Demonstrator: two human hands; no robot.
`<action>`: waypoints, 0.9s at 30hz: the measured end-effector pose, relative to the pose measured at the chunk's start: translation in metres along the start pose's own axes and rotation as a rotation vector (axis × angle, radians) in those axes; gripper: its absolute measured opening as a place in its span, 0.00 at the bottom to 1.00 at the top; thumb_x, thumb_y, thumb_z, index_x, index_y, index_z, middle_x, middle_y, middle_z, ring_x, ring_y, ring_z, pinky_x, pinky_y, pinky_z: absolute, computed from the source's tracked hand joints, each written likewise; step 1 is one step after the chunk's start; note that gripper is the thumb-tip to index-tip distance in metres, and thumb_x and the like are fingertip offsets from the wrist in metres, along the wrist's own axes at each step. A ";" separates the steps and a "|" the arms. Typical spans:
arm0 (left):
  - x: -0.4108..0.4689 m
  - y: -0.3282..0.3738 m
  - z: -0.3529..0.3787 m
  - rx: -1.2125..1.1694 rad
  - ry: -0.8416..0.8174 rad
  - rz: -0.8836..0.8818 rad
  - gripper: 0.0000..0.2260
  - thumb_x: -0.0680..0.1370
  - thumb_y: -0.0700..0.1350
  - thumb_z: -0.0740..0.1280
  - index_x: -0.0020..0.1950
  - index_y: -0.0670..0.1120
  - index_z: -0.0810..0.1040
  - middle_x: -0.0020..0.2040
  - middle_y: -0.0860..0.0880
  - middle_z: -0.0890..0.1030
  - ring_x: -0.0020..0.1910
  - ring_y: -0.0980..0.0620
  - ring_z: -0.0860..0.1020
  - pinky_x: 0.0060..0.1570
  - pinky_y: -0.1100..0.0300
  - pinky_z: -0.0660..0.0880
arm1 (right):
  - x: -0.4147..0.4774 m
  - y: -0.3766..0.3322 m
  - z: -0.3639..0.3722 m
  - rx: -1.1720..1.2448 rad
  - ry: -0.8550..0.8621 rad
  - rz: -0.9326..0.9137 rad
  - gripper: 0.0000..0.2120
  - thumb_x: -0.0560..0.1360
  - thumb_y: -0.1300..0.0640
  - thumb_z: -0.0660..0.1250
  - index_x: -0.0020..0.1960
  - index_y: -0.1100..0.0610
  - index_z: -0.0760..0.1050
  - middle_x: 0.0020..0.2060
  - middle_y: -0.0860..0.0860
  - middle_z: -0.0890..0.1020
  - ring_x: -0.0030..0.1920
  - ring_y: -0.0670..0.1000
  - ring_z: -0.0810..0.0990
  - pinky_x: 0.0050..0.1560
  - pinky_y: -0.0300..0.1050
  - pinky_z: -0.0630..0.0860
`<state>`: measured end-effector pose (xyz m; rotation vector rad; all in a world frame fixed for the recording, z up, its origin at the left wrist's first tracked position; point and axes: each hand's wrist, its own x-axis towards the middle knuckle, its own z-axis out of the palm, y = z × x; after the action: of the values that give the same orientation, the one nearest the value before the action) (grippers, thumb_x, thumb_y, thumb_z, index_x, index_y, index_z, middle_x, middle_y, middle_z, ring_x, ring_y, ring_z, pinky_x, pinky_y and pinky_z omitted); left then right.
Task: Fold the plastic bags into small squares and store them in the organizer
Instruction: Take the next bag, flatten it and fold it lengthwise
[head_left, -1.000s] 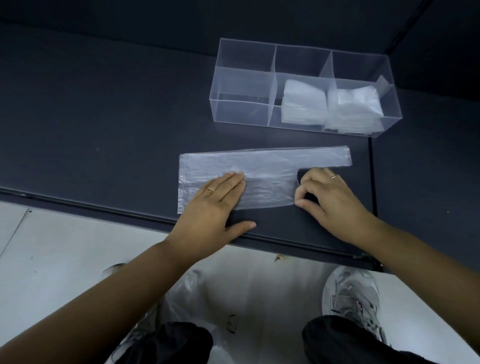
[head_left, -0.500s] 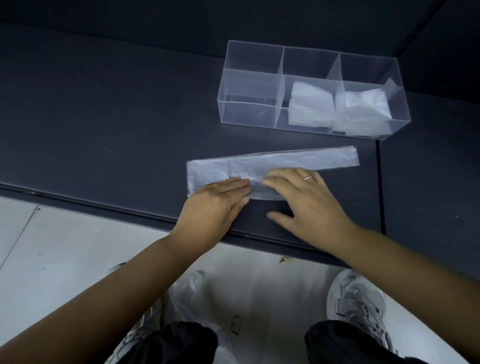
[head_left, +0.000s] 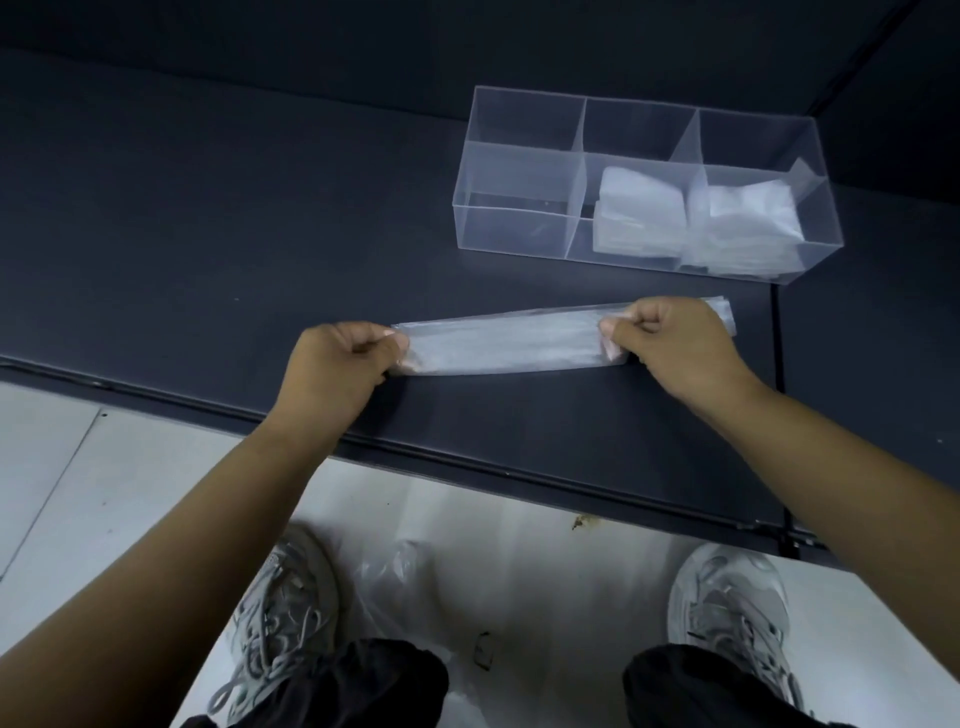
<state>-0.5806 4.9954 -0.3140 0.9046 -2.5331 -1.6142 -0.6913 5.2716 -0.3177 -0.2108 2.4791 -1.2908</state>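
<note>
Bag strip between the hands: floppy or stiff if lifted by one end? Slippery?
Probably floppy: the bag strip is thin translucent film, and the left hand and right hand each pinch it near an end, holding it straight. Likely light and springy; the folded squares in the organizer look puffed, not flat. Its sheen suggests it may slip.

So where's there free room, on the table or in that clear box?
In the organizer, the left compartment is bare, between end wall and first divider. The table left of it is open. Middle and right compartments are crowded with folded bags.
</note>
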 end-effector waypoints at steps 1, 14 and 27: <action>0.001 0.001 0.002 0.028 0.034 0.006 0.06 0.76 0.47 0.70 0.39 0.51 0.83 0.36 0.54 0.83 0.35 0.60 0.78 0.42 0.67 0.75 | 0.002 0.000 0.003 -0.020 0.030 0.011 0.14 0.75 0.57 0.68 0.32 0.59 0.78 0.29 0.48 0.83 0.33 0.45 0.80 0.45 0.41 0.75; -0.028 0.004 0.061 0.906 -0.155 0.677 0.26 0.81 0.55 0.48 0.76 0.43 0.61 0.76 0.44 0.62 0.77 0.45 0.56 0.76 0.49 0.49 | 0.004 -0.008 0.016 -0.248 0.222 0.022 0.13 0.74 0.52 0.68 0.34 0.58 0.79 0.30 0.52 0.82 0.36 0.54 0.80 0.42 0.51 0.78; -0.025 -0.010 0.060 1.061 -0.081 0.498 0.39 0.76 0.66 0.34 0.79 0.42 0.48 0.79 0.43 0.49 0.78 0.45 0.46 0.75 0.49 0.42 | -0.001 -0.023 0.028 -0.712 0.373 -0.351 0.13 0.75 0.58 0.65 0.58 0.60 0.74 0.52 0.59 0.78 0.53 0.62 0.76 0.52 0.54 0.69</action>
<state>-0.5727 5.0537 -0.3433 0.1027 -3.2428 -0.1125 -0.6810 5.2372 -0.3134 -0.6459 3.2537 -0.5146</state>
